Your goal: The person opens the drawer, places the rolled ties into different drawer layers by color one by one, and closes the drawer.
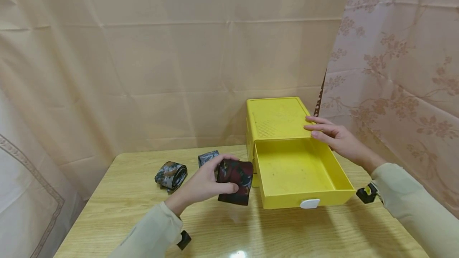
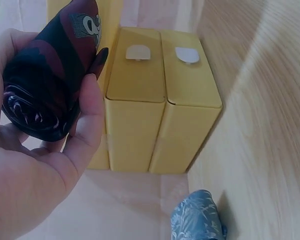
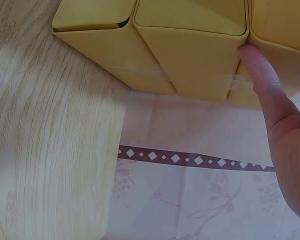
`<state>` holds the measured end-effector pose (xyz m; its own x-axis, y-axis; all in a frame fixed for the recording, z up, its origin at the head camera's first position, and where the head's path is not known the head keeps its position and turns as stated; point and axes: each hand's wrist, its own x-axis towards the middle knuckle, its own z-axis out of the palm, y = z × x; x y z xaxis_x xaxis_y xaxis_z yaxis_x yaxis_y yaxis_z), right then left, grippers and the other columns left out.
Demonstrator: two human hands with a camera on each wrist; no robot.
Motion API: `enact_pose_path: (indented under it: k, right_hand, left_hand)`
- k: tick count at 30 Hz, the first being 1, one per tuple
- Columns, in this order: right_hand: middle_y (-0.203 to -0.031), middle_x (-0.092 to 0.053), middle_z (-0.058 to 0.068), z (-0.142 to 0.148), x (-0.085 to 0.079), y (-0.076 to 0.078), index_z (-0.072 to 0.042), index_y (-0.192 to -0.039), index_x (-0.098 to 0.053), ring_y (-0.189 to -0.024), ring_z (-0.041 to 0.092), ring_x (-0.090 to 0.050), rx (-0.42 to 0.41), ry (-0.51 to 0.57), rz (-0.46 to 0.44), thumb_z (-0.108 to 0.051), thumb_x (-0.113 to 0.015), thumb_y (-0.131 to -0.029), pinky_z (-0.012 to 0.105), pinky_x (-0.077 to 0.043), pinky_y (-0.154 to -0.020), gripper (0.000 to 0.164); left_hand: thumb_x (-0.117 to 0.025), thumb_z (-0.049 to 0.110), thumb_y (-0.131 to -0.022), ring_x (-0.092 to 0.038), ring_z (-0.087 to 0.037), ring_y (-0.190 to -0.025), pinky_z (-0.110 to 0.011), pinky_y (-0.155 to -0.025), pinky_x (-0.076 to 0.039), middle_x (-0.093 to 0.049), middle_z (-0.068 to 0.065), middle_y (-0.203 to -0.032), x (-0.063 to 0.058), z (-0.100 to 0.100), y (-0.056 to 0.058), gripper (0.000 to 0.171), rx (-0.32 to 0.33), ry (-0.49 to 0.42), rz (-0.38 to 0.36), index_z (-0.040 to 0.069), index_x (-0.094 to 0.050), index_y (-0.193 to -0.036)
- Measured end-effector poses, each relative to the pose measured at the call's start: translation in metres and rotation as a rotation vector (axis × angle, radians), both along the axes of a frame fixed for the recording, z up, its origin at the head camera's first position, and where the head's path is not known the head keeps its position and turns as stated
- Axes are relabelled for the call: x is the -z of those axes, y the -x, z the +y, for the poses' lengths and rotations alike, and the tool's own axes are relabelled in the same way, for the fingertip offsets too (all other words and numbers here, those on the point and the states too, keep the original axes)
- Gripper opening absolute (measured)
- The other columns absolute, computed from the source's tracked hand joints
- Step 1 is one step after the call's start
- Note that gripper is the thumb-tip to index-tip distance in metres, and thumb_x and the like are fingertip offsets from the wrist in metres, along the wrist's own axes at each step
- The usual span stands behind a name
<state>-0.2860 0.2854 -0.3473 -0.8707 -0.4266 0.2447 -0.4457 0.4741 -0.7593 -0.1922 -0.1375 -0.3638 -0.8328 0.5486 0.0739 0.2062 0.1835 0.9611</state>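
My left hand (image 1: 202, 184) grips a rolled dark red and black patterned cloth (image 1: 234, 182) just left of the open top drawer (image 1: 294, 174). Its spiral end and a pale printed mark show in the left wrist view, thumb on one side and fingers on the other. The yellow drawer, with a white pull tab (image 1: 310, 204), juts forward from a yellow drawer cabinet (image 1: 276, 116) and has nothing in it. On the cabinet's right top edge rests my right hand (image 1: 335, 136), fingers extended; its thumb touches the side in the right wrist view.
A camouflage-patterned rolled cloth (image 1: 171, 175) lies on the wooden table (image 1: 118, 214) at left. Behind my left hand sits a blue-grey leaf-patterned roll (image 1: 207, 157). Two closed lower drawers (image 2: 135, 75) show below. Beige curtains (image 1: 161, 59) hang behind, a floral one (image 1: 405, 71) at right.
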Motion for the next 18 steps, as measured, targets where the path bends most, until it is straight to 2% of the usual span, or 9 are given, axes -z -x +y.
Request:
enact_pose_path:
  k: [12,18]
  right_hand:
    - [-0.161,-0.036,-0.006,0.000,0.001,0.000,-0.017,-0.141,-0.062,-0.148,0.026,-0.028,-0.012,0.015,0.004,-0.023,-0.054,-0.107,0.009,-0.038,-0.097,0.035]
    - [-0.160,-0.036,-0.006,0.000,0.001,0.001,-0.018,-0.141,-0.062,-0.148,0.025,-0.028,-0.010,0.016,0.010,-0.023,-0.054,-0.107,0.009,-0.038,-0.097,0.035]
  left_hand:
    - [-0.075,0.009,-0.087,-0.070,-0.028,-0.099,-0.043,-0.078,-0.060,-0.061,-0.015,-0.125,-0.011,0.006,-0.002,0.059,0.038,-0.033,0.016,0.018,-0.051,-0.140]
    - [-0.076,0.009,-0.086,-0.069,-0.028,-0.100,-0.044,-0.078,-0.060,-0.060,-0.015,-0.124,-0.015,0.009,-0.004,0.059,0.035,-0.040,0.012,0.018,-0.052,-0.140]
